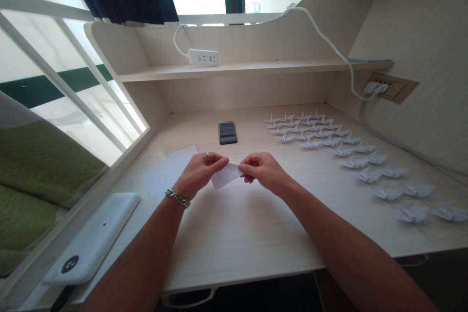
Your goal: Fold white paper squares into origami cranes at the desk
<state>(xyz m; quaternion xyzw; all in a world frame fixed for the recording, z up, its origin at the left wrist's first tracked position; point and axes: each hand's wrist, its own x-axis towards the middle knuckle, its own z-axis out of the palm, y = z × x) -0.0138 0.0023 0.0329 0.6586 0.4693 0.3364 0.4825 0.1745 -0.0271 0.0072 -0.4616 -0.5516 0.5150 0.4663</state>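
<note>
A small folded white paper [225,176] is held above the pale wooden desk [248,234], between both hands. My left hand [199,173], with a ring and a metal bracelet, pinches its left edge. My right hand [263,170] pinches its right edge with fingers curled. Flat white sheets [166,173] lie on the desk just left of my left hand. Several folded white paper cranes [341,151] lie in rows across the right side of the desk.
A dark phone [227,133] lies at the desk's middle back. A white flat device [93,239] rests on the left ledge. A power strip [203,57] sits on the shelf, its cable running to a wall socket [383,87].
</note>
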